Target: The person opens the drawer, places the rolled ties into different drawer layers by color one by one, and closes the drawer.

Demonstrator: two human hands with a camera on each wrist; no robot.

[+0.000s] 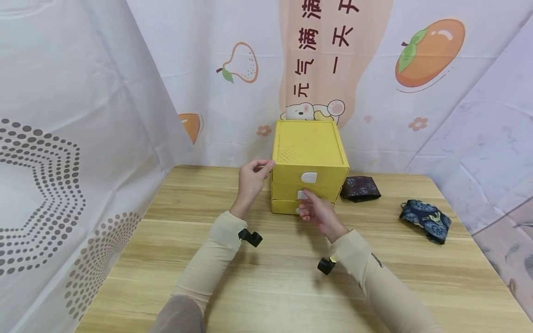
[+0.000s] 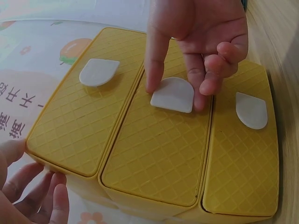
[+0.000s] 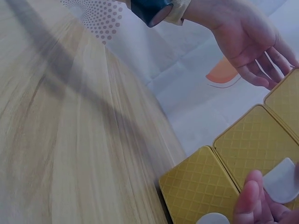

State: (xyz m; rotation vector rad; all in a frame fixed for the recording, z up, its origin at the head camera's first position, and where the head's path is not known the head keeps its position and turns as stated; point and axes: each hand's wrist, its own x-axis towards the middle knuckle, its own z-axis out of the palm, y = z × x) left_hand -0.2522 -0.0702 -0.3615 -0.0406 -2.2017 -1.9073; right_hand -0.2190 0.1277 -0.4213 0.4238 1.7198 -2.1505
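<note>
A yellow three-drawer storage box stands at the back of the table, each drawer front bearing a white tab handle. My right hand is at its front. In the left wrist view, the thumb and a finger of that hand pinch the middle drawer's white handle, while the other fingers curl loosely. My left hand touches the box's upper left edge with its fingertips, its fingers bent loosely along the side. All drawers look closed.
To the right of the box lie a dark brown patterned folded cloth and a dark blue patterned folded cloth. The wooden table ends at a printed curtain behind the box.
</note>
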